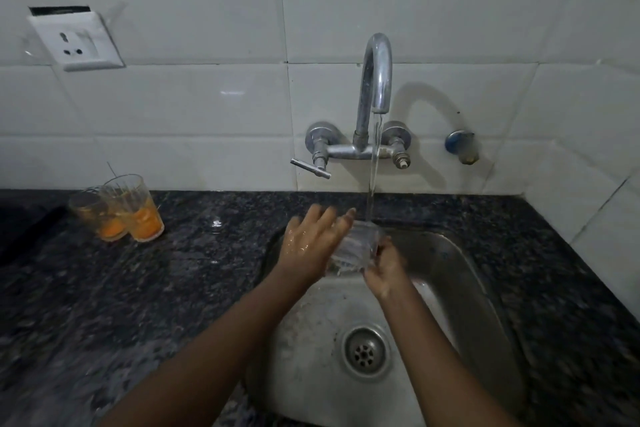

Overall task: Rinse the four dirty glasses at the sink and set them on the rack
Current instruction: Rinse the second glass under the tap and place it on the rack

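Observation:
A clear glass (355, 248) is held over the steel sink (460, 274), under the stream of water running from the curved tap (377, 80). My left hand (311, 241) lies against the glass's left side with its fingers fairly straight and wet. My right hand (386, 265) grips the glass from the right and below. Two dirty glasses (131, 208) with orange residue stand close together on the dark counter at the left. No rack is in view.
The dark speckled stone counter (156, 288) surrounds the sink. The tap's lever handle (310, 168) sticks out to the left on the tiled wall. A wall socket (78, 40) sits upper left. A small blue-capped valve (462, 146) is right of the tap. The drain (365, 352) lies below my hands.

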Tool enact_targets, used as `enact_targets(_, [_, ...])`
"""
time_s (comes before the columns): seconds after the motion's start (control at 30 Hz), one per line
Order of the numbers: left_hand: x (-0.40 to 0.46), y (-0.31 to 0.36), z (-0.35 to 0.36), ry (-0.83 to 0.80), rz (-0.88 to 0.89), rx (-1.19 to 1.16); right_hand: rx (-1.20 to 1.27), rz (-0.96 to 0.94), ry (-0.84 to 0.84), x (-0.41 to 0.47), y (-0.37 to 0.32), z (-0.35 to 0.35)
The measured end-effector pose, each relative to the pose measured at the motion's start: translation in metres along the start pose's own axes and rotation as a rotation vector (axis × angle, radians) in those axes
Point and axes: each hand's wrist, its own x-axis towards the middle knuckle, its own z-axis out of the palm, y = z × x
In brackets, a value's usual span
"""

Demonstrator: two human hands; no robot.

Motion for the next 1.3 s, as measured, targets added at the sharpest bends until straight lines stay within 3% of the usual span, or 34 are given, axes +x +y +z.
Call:
enact_targets(0.1, [-0.006,-0.01,-0.012,0.117,0.174,0.18,-0.016,0.106,-0.104,0.001,0.014,0.004])
enact_targets(0.17, [-0.012,-0.012,-0.018,0.128,0.167,0.211,0.048,0.144,-0.115,-0.002,0.016,0.002])
enact_targets(0.23, [-0.016,-0.009,-0.031,0.016,-0.032,0.108,0.047,0.146,-0.113,-0.008,0.01,0.001])
enact_targets(0.27, [-0.018,-0.01,-0.029,-0.13,-0.192,-0.009,0.07,0.153,-0.135,-0.014,0.004,0.002])
enact_targets(0.33, [-0.023,-0.015,-0.016,-0.468,-0.548,-0.361,0.159,0.123,-0.164,-0.023,-0.011,0.007])
enact_targets(0.37, [-0.025,-0.015,-0.009,-0.558,-0.704,-0.603,0.149,0.119,-0.223,-0.031,-0.019,0.013])
enact_targets(0.43, [-0.03,-0.006,0.004,-0.534,-0.96,-1.03,-0.045,0.125,-0.341,-0.044,-0.034,0.023])
enact_targets(0.5, [-0.026,0.012,0.013,-0.506,-1.13,-1.311,-0.421,0.089,-0.436,-0.061,-0.044,0.038])
enact_targets(0.6, [-0.011,0.037,0.0,-0.533,-1.235,-1.564,-1.126,-0.243,-0.263,-0.073,-0.049,0.045])
enact_targets(0.67, [-0.001,0.045,-0.006,-0.534,-1.23,-1.704,-1.508,-0.512,-0.113,-0.069,-0.049,0.036])
enact_targets(0.73, [0.004,0.051,-0.012,-0.547,-1.262,-1.748,-1.594,-0.532,-0.093,-0.066,-0.041,0.024])
enact_targets(0.83, [0.008,0.062,-0.009,-0.555,-1.201,-1.578,-1.376,-0.426,-0.117,-0.057,-0.028,0.012])
enact_targets(0.9, [0.005,0.068,-0.003,-0.47,-1.126,-1.468,-1.159,-0.379,-0.087,-0.05,-0.027,0.011])
enact_targets(1.03, [-0.005,0.075,-0.001,-0.282,-0.907,-1.261,-0.769,-0.1,-0.147,-0.046,-0.035,0.012])
enact_targets(1.2, [-0.002,0.083,0.0,-0.162,-0.689,-1.074,-0.783,-0.096,-0.044,-0.052,-0.029,0.014])
enact_targets(1.3, [0.011,0.081,-0.006,-0.027,-0.507,-1.18,-0.722,-0.192,-0.031,-0.049,-0.031,0.01])
